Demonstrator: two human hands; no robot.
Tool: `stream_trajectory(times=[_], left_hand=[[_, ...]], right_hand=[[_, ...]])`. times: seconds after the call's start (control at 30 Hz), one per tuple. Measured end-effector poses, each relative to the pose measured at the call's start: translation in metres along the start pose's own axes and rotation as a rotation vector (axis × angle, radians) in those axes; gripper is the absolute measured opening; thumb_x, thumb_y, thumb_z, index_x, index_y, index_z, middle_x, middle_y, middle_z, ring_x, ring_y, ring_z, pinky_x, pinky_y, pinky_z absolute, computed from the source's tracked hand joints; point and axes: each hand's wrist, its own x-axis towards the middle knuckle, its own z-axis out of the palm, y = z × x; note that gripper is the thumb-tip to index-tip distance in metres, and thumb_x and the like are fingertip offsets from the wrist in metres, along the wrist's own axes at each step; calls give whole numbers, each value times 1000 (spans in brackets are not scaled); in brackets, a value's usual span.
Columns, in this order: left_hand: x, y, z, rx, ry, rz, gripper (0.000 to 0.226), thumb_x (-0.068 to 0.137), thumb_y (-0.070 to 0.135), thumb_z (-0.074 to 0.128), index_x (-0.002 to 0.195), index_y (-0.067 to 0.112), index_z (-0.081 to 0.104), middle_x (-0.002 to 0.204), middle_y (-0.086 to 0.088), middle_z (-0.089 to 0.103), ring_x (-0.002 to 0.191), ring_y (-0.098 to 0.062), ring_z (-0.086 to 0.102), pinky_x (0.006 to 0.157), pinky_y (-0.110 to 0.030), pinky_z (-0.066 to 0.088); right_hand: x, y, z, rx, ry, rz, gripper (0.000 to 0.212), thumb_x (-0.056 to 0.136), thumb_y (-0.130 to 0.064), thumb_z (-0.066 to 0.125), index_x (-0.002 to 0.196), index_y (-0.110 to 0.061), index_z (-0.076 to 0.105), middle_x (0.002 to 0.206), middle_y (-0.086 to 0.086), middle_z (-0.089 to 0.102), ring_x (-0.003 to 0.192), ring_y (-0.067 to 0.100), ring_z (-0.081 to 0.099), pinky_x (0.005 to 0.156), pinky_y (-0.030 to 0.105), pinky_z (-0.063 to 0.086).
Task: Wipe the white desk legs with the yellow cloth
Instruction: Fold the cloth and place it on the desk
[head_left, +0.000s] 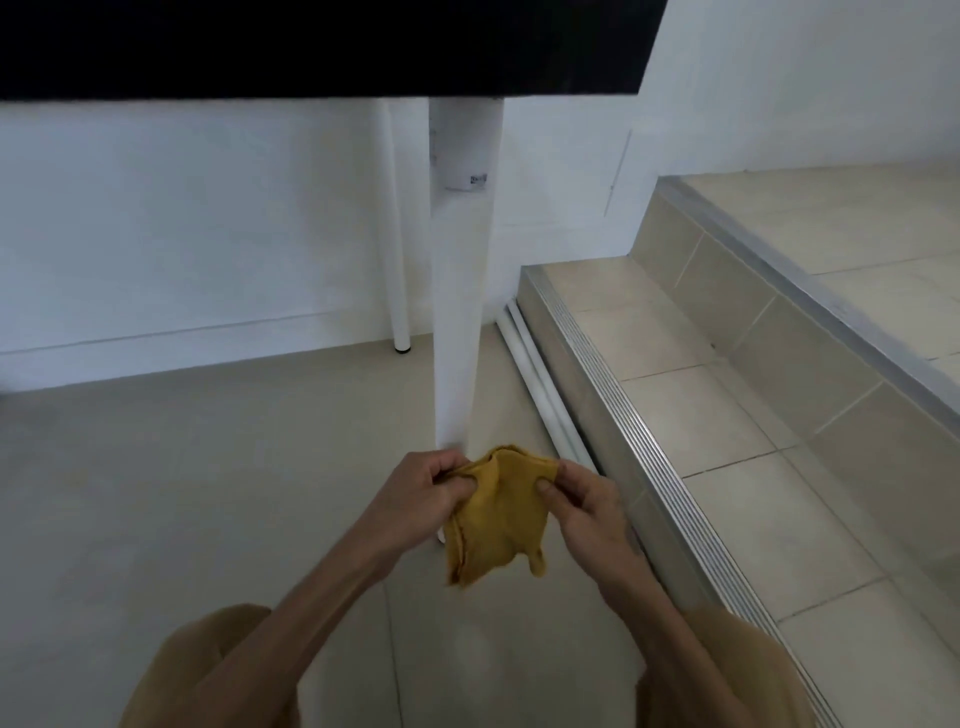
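Yellow cloth (496, 512) pinched between left hand (415, 493), right hand (582, 506) fingers, hanging

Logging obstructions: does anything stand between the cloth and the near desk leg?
Nothing visible does. The left hand and right hand hold the cloth in front of the leg, near its foot; white pipes lie aside by the step.
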Motion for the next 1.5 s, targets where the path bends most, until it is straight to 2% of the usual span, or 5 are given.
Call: stream_trajectory(times=[0.17, 0.67, 0.9, 1.2, 1.5], left_hand=[[-33, 30, -15, 33, -18, -78, 11, 87, 10, 60, 79, 14, 67, 69, 4, 62, 67, -9, 57, 69, -29, 45], [-191, 283, -109, -90, 27, -215, 16, 101, 15, 51, 102, 31, 55, 87, -7, 67, 77, -14, 62, 62, -17, 53], [-250, 405, -178, -177, 223, -239, 15, 99, 24, 56, 101, 39, 59, 103, 0, 65, 95, -18, 62, 76, -30, 56], [-290, 422, -264, -1022, 458, -471, 34, 96, 23, 62, 129, 24, 58, 122, -14, 61, 104, -30, 62, 69, -41, 56], [-316, 353, -360, -1188, 346, -392, 52, 89, 54, 56, 137, 39, 43, 123, -23, 67, 107, -43, 66, 88, -53, 55]], right_hand=[[-4, -46, -26, -60, -117, 71, 18, 87, -39, 52, 77, -25, 56, 74, -6, 57, 71, 12, 54, 67, 41, 46], [-46, -337, -100, -125, -360, 365, 18, 103, -16, 50, 98, -3, 61, 83, 13, 62, 78, 20, 57, 72, 39, 48], [-38, -491, -117, -18, -455, 386, 16, 104, -31, 48, 119, -26, 48, 112, 3, 63, 104, 20, 62, 83, 33, 54], [-37, -598, -68, 222, -796, 296, 34, 93, -23, 67, 124, -37, 62, 135, -5, 50, 121, 24, 56, 95, 48, 58], [-37, -645, 76, 512, -766, 456, 71, 81, 2, 74, 140, -32, 54, 144, 1, 47, 130, 31, 51, 105, 55, 49]])
